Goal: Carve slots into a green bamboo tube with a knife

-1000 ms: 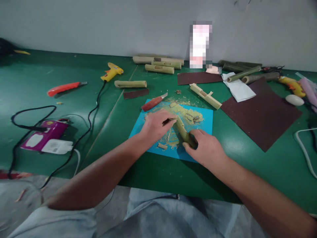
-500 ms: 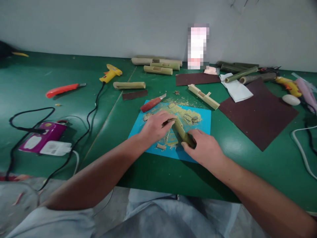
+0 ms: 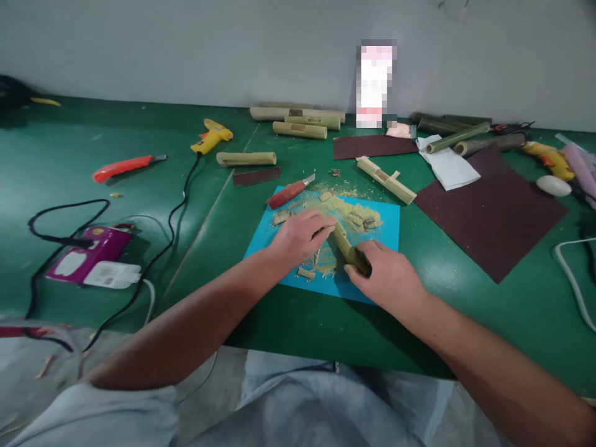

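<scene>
Left hand (image 3: 302,236): shifted slightly inward at far end of bamboo tube (image 3: 345,244); fingers bunched, hold hidden.
Bamboo: above blue sheet (image 3: 392,225); probably light, stiff, splinter-prone.
Right hand (image 3: 388,273): clamped round near end, likely surest grip.

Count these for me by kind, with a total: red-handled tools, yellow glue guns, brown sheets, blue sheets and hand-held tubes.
Red-handled tools: 2
Yellow glue guns: 2
Brown sheets: 3
Blue sheet: 1
Held tube: 1
Total: 9
</scene>
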Demonstrator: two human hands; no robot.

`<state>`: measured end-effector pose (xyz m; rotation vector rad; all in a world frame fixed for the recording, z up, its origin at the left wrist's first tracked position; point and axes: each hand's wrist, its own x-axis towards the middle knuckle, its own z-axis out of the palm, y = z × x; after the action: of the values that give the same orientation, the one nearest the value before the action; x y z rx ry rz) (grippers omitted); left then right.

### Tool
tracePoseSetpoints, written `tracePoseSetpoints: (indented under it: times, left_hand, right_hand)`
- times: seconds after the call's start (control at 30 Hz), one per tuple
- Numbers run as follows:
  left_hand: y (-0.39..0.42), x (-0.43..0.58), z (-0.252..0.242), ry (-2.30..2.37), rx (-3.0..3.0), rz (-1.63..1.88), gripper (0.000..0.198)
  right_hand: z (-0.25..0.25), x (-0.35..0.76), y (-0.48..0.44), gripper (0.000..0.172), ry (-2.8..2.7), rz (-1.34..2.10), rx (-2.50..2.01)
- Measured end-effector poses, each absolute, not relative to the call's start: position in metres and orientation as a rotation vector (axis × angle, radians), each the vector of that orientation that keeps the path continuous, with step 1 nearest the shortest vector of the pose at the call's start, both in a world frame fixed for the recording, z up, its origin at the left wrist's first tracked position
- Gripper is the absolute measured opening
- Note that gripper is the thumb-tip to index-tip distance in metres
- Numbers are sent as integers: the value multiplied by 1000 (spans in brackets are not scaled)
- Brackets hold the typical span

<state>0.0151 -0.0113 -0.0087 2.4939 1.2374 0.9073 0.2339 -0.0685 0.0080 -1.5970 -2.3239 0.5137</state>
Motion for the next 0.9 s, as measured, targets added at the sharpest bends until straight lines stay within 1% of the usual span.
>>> tracePoseSetpoints:
  times: [0.1,0.27,0.37,0.5,0.6,0.9]
  left_hand:
    - [-13,16,-10,1134,2571,882,26]
    - [-8,11,-10,1215,2586,950,28]
    - [-7,12,-10,1142,2571,911,28]
    - [-10,16,-10,1178,2594,936,30]
    - [-14,19,-10,1136,2592,889,31]
    - [-15,17,-9,1191,2555,881,30]
  right_hand:
    - [9,233,-69,20,-2323,511,-1633]
    - [8,232,-71,20,-2323,501,-1621]
    - [7,233,-71,19,-2325,496,-1619]
    - [8,232,-71,20,-2334,480,-1615]
    - [10,232,-72,18,-2348,483,-1653]
    - [10,232,-73,18,-2355,481,-1659]
